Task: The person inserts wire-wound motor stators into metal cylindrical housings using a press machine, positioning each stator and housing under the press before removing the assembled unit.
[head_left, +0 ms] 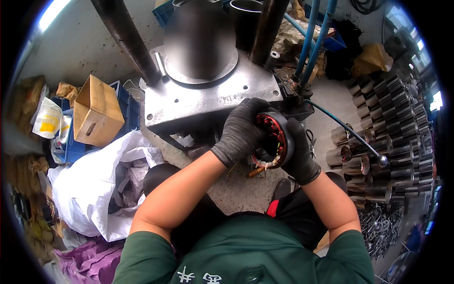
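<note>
A motor stator, a dark ring with red lining and wires around its inner side, is held up in front of a metal press. My left hand, in a dark grey knit glove, grips its left and upper rim, with fingers reaching into the opening. Gloved likewise, my right hand is wrapped round the outer right side; some of its fingers are hidden behind the ring. Pale bound wire ends show at the stator's lower edge. Just beyond my hands stands the press's steel table, with a round plate on it.
Two dark columns rise from the press. A lever with a ball end juts out at right, before stacked metal cylinders and loose metal parts. Left are a cardboard box and white sack. Scissors hang beyond my right hand.
</note>
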Demonstrator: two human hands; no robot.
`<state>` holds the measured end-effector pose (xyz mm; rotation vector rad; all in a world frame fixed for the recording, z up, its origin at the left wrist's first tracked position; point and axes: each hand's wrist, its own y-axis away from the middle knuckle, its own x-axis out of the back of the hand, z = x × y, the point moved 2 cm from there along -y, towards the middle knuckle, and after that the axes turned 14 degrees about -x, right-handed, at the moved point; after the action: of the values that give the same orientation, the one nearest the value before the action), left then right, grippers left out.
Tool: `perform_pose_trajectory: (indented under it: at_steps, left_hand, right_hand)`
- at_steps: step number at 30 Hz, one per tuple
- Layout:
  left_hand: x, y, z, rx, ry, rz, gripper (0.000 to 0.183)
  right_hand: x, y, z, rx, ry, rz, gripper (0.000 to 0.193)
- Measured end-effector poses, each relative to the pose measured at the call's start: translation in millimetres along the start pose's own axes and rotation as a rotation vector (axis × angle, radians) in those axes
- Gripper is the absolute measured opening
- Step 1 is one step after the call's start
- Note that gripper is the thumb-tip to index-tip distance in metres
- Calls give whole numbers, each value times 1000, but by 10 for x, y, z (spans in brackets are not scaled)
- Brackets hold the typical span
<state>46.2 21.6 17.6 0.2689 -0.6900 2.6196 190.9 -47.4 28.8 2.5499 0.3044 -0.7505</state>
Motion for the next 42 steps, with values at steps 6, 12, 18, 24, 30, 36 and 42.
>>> perform_pose_trajectory:
  at_steps: [6, 12, 18, 24, 30, 36, 42]
  left_hand:
    - [86, 64, -30, 114, 380, 120, 56]
    - [343, 180, 249, -178, 261, 107, 60]
    - [263, 219, 418, -523, -274, -148, 97]
    - [144, 229, 255, -328, 99, -7, 85]
    - [112, 18, 261, -556, -385, 123, 39]
    - [1, 55, 317, -544, -320, 84, 33]
    - [0, 233, 280, -216, 56, 237, 23]
  right_hand:
    - [262, -119, -87, -74, -151, -3, 78]
    - [126, -2, -319, 26, -287, -124, 62]
    - [259, -21, -358, -12, -414, -193, 60]
    - [230, -88, -298, -37, -399, -106, 60]
    - [201, -201, -145, -121, -385, 29, 57]
    - [177, -145, -73, -213, -408, -4, 60]
    - [178, -115, -108, -238, -404, 44, 60]
